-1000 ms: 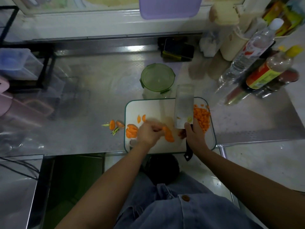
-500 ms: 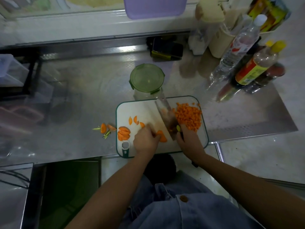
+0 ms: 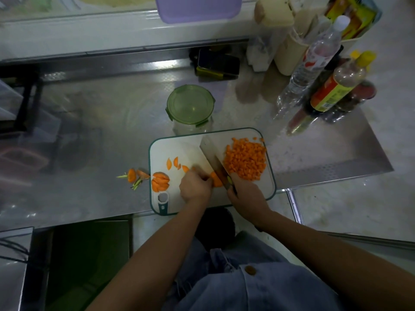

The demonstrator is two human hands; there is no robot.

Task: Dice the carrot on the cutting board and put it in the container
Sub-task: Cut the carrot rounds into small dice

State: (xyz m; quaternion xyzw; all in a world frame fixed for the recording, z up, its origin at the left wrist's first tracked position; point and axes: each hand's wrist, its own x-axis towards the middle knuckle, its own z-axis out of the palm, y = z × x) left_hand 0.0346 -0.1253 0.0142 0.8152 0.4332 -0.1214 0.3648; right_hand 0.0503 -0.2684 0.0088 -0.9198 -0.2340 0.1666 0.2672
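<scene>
On board (image 3: 170,151) | left hand (image 3: 195,187) pinches carrot slice (image 3: 216,180) | right hand (image 3: 247,195) grips cleaver (image 3: 211,153), now lowered

A second ago the broad steel cleaver (image 3: 213,153) was lifted off the white plastic cutting board with the green rim (image 3: 179,149), its flat face showing full on. Since then the right hand (image 3: 246,194) has brought it down and swung it, so the blade now slants across the board with its edge at the stack of orange carrot slices (image 3: 216,179). The left hand (image 3: 195,187), a blur over those slices before, has settled, fingers curled onto the stack right beside the blade. The heap of small orange carrot dice (image 3: 246,159), partly hidden behind the raised blade earlier, now shows whole to the blade's right.
</scene>
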